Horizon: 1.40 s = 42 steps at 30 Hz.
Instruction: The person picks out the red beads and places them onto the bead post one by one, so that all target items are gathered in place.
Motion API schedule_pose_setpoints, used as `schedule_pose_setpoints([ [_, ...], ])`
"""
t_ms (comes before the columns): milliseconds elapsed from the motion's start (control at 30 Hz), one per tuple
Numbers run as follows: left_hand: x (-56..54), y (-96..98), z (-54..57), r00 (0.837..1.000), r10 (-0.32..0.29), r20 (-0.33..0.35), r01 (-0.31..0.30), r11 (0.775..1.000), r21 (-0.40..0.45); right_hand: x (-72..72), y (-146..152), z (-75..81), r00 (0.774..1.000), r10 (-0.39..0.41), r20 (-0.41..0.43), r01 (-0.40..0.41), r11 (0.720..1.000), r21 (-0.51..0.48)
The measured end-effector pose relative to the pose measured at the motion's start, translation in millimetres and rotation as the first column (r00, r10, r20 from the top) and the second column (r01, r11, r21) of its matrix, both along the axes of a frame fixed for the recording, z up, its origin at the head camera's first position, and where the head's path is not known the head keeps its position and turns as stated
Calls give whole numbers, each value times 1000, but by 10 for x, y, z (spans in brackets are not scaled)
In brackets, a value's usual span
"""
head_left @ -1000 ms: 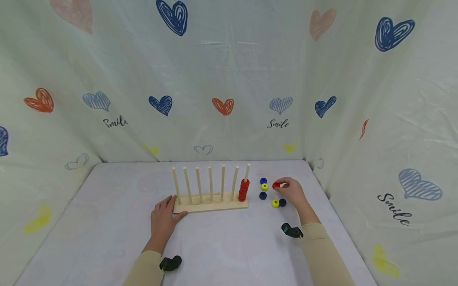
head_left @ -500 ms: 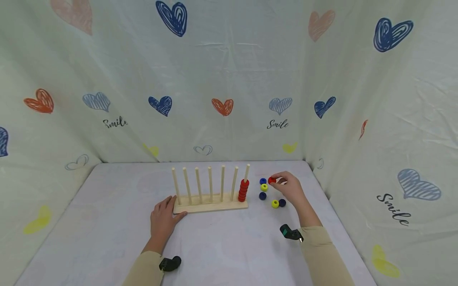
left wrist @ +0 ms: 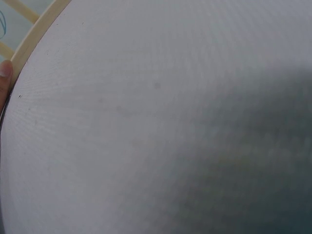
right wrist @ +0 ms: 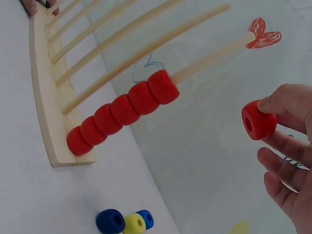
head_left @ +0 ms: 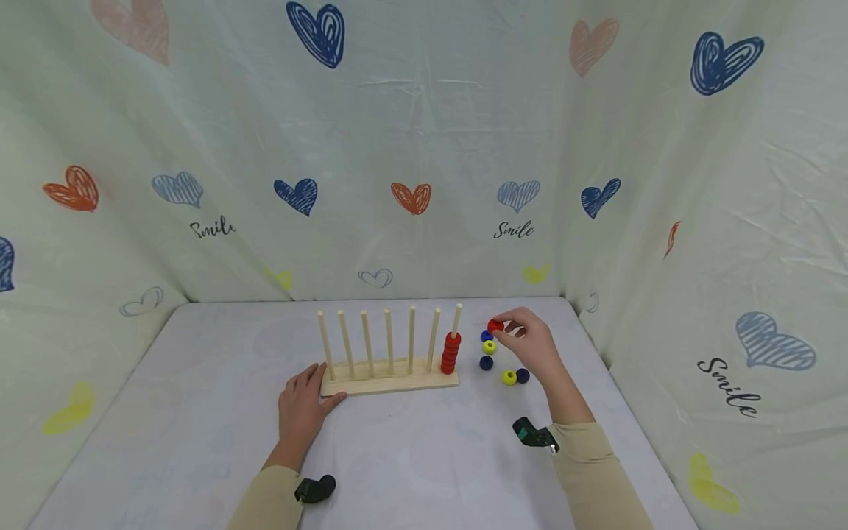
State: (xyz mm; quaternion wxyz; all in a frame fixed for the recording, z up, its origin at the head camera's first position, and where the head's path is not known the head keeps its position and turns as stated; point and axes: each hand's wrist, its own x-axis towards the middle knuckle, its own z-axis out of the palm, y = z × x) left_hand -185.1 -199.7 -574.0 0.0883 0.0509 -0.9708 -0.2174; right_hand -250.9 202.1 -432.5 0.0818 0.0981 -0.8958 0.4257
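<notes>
A pale wooden peg stand (head_left: 391,383) with a row of upright pegs stands on the table. Its rightmost peg carries a stack of several red beads (head_left: 450,354), with the peg's top bare above them. My left hand (head_left: 303,405) holds the stand's left end between thumb and fingers; only a fingertip (left wrist: 5,70) shows in the left wrist view. My right hand (head_left: 535,344) pinches a loose red bead (right wrist: 259,120) between thumb and finger, right of the stacked peg and raised off the table. The bead's hole shows in the right wrist view.
Right of the stand lie a blue bead (head_left: 486,336), a yellow bead (head_left: 489,347) and a dark blue bead (head_left: 486,363). Nearer me, another yellow bead (head_left: 509,377) touches another dark blue bead (head_left: 523,375). A heart-printed curtain (head_left: 424,243) borders the table's back and sides.
My right hand has moved left and away from me with the red bead, lifting it from beside the loose beads. The left hand and the stand have stayed put.
</notes>
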Motion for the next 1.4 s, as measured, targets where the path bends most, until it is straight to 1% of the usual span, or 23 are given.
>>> schedule_pose_setpoints([
  [200, -6, -2, -15, 1000, -1, -4, 1, 1000, 3, 43, -80, 96, 999, 10, -48, -12, 999, -34],
  [333, 1, -2, -32, 1000, -1, -27, 1, 1000, 2, 67, -139, 153, 996, 14, -93, -19, 998, -55],
  [467, 5, -8, -49, 999, -1, -51, 1, 1000, 0, 80, -202, 193, 987, 26, -159, -38, 997, -74],
  [600, 0, -13, -53, 999, -3, -46, 4, 1000, 4, 80, -257, 214, 976, 45, -213, -71, 991, -115],
  [767, -2, -18, -48, 999, -5, -36, 5, 1000, 7, 59, -317, 222, 972, 53, -229, -99, 976, -192],
  [933, 1, -17, -60, 998, -2, -58, 2, 1000, 1, 35, -382, 232, 968, 69, -242, -131, 959, -250],
  [1033, 7, -8, -68, 998, 2, -69, -2, 1000, 1, 34, -425, 253, 967, 79, -244, -144, 954, -263],
  [1267, 19, 9, -40, 999, 5, -46, -5, 1000, 13, 262, -583, 569, 963, 91, -255, -152, 962, -229],
  [1400, 14, 8, -15, 1000, 6, -23, -5, 1000, 12, 273, -624, 599, 960, 95, -263, -157, 961, -226],
])
